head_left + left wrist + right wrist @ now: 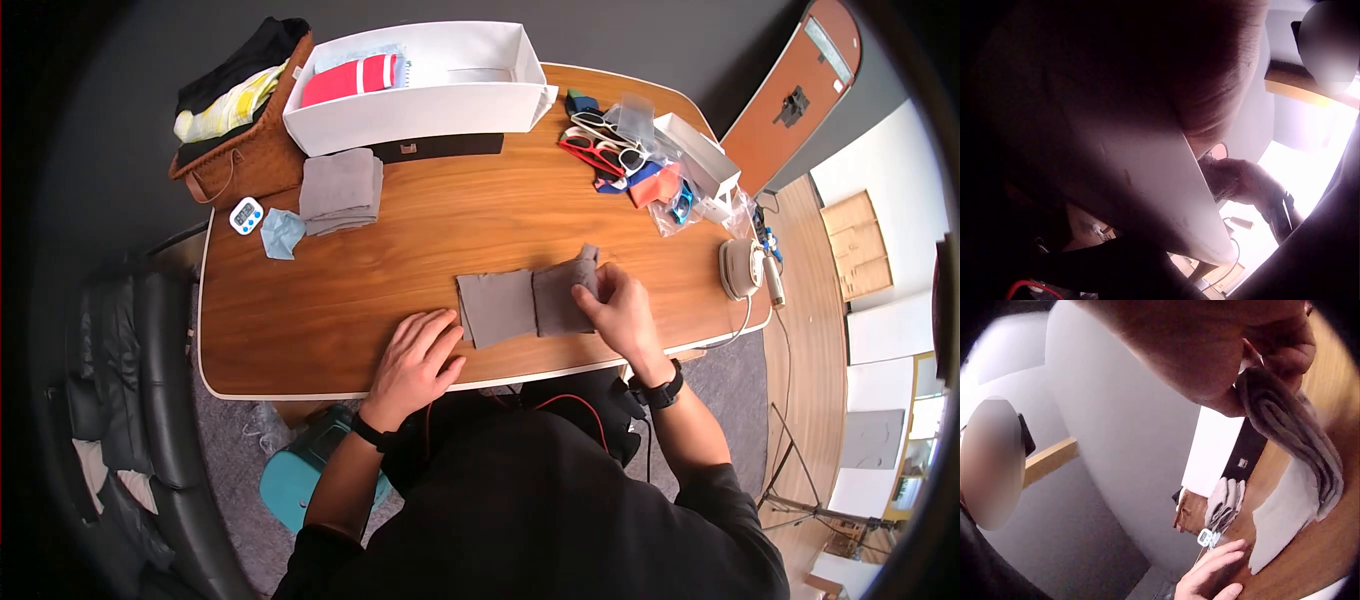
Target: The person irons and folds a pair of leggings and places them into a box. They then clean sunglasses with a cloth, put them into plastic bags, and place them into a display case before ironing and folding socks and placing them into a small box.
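A grey cloth (497,307) lies on the wooden table in front of the person, its right part folded over into a thicker bundle. The right hand (621,312) pinches that folded part at its right edge between thumb and fingers. Seen from the right wrist, the folded layers (1294,434) curl in a loose roll below the fingers, and a flat single part spreads beyond. The left hand (412,358) rests on the table with fingers extended, fingertips right at the cloth's left edge. In the left wrist view the cloth is hidden.
A grey folded cloth stack (341,190), a white timer (246,215) and a light blue crumpled cloth (283,234) lie at the left. Behind stand a white box (420,110) and a wicker basket (265,135) with clothes. Sunglasses (603,150) and a beige corded device (740,268) are at the right.
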Motion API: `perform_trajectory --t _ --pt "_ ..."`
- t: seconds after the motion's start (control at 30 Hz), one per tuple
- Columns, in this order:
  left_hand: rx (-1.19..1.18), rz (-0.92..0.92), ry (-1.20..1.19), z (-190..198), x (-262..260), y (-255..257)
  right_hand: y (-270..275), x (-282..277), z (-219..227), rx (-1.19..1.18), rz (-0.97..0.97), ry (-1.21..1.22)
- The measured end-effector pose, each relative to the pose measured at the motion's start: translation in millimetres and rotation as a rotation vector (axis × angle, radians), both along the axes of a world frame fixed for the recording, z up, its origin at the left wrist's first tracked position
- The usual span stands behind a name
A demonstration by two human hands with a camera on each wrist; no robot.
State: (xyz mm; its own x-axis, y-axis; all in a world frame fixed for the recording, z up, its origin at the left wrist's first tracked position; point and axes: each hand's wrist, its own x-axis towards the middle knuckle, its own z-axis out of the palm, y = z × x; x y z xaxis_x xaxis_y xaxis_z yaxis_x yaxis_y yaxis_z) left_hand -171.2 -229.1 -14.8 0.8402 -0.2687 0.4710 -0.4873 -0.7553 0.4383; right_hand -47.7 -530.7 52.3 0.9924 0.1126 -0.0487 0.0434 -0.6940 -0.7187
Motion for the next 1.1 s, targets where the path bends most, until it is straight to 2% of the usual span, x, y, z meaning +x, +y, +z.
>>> perform_trajectory --t 0.1,0.23,0.3,0.4,0.57,0.63,0.7,0.73,0.77,0.83,0.87,0.9,0.97,1.0,1.1 --pt "-0.020 0.010 -0.038 -5.6 -1.7 0.7 31.6 -10.7 6.1 -0.037 0.121 -0.115" --pt "-0.024 0.027 -0.088 -4.9 -4.3 2.1 84.0 -32.1 -5.5 0.096 0.322 -0.128" --pt "-0.057 0.058 -0.099 -8.1 -5.5 4.7 92.3 -43.1 -3.0 0.112 0.389 -0.139" --pt "-0.115 0.107 -0.073 -9.6 -8.2 7.5 86.9 -48.2 -3.5 0.081 0.503 -0.026" --pt "-0.154 0.108 -0.067 4.8 0.5 2.6 36.7 -33.3 -19.1 -0.042 0.312 -0.308" --pt "-0.154 0.099 -0.061 13.9 10.1 -4.3 25.7 -27.2 -22.6 -0.042 0.280 -0.309" --pt "-0.077 -0.033 -0.118 21.4 24.9 -9.2 22.9 -24.1 -21.2 0.000 0.295 -0.316" --pt "-0.041 -0.098 -0.094 22.6 32.5 -11.8 23.8 -24.6 -22.0 -0.052 0.300 -0.232" --pt "-0.027 -0.099 -0.091 26.1 40.2 -16.8 26.7 -24.1 -23.9 -0.038 0.298 -0.232" --pt "0.019 -0.227 -0.048 33.3 54.6 -24.9 32.4 -19.9 -29.5 -0.038 0.512 -0.549" --pt "0.111 -0.234 0.048 25.4 60.0 -24.4 31.4 -18.3 -36.7 -0.105 0.566 -0.429" --pt "0.128 -0.232 0.048 21.4 61.0 -25.6 31.5 -16.6 -43.7 -0.089 0.563 -0.436" --pt "0.279 -0.108 0.175 16.3 61.8 -28.0 33.4 -12.3 -55.3 -0.309 0.619 -0.488" --pt "0.328 -0.087 0.228 10.3 59.3 -26.9 32.2 -8.8 -58.0 -0.328 0.656 -0.417" --pt "0.261 -0.043 0.251 8.5 53.5 -27.8 28.8 -5.8 -60.5 -0.309 0.691 -0.442"
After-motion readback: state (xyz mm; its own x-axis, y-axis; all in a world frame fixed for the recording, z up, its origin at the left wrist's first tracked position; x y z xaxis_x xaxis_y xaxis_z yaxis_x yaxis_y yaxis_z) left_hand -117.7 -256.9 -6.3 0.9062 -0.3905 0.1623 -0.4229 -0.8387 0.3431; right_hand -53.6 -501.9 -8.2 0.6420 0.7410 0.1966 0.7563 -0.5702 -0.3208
